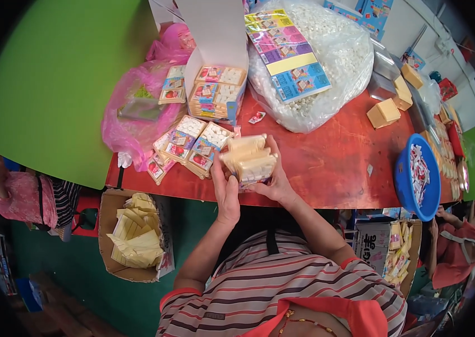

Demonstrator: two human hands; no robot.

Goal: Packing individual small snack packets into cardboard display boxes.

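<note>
Just above the near edge of the red table, both hands grip a stack of small flat packs [250,160], with their cream-coloured edges turned up. My left hand [226,191] wraps the left side, thumb toward me. Against the right side presses my right hand [278,182], its fingers partly hidden behind the packs. Loose packs [189,137] with white pieces and strawberry pictures lie in a pile left of the hands. Beyond them stands a white display box [215,28], lid raised, filled with rows of similar packs.
A large clear bag [355,84] of white pieces, topped by a printed sheet [293,56], sits behind. Pink plastic bag [116,129] lies left. Rightward are cream blocks [383,114] and a blue basin [403,185] of small wrapped pieces. Cardboard boxes flank me below; people sit both sides.
</note>
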